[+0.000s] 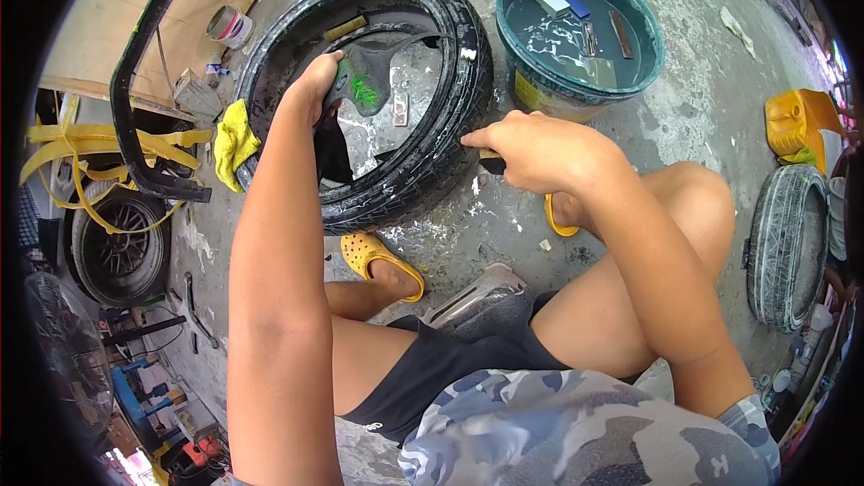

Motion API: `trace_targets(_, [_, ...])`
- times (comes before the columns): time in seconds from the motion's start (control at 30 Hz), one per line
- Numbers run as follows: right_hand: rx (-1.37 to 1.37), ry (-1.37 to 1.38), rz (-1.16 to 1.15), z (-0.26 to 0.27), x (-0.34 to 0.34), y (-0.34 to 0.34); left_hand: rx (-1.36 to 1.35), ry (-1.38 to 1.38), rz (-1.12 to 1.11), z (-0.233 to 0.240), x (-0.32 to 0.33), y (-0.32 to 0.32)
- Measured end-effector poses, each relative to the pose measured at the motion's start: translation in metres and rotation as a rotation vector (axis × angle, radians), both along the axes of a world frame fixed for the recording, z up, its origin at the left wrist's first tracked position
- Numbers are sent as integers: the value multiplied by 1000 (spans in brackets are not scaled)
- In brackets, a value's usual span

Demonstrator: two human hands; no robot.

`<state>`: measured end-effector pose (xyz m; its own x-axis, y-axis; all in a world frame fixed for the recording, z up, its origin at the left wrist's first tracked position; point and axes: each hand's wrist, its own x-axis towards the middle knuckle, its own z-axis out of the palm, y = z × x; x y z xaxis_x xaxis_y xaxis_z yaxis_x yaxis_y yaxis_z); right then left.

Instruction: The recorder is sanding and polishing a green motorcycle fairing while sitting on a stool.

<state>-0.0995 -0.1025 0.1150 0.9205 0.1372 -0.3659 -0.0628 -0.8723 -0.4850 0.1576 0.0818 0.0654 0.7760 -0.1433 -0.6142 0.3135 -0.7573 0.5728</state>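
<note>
My left hand [322, 84] grips the edge of a dark, curved panel [368, 77] with bright green marks, held over the opening of a tyre [466, 91] lying flat on the floor. Just outside the tyre's right side, my right hand [533, 148] holds a small dark block [492, 162], its index finger extended. A tan block [345, 28] rests on the tyre's upper inner side. Through the opening a small rectangular piece [401, 109] shows on the wet floor. Over the tyre's left edge hangs a yellow cloth [234, 146].
A green bucket [505, 47] of murky water with several blocks stands right of the tyre. Further right are a cut yellow jerrycan [796, 123] and another tyre [776, 250]. At left are a black curved trim piece [128, 81], a paint can [230, 27] and a wheel [120, 243].
</note>
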Motion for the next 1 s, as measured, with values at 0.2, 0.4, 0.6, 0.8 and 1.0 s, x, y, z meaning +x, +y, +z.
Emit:
trace_targets(0.2, [-49,77,2,-8,7,0,23,1,-8,2,-2,-14])
trace_targets(0.4, [-104,128,41,-16,7,2,89,-23,-98,3,2,-23])
trace_targets(0.6, [-100,207,62,-3,9,7,117,4,-174,13,-1,-31])
trace_targets(0.8, [-41,165,55,-1,4,8,147,75,-252,12,4,-36])
trace_targets(1.0, [-71,168,65,-5,4,8,167,78,-289,6,4,-43])
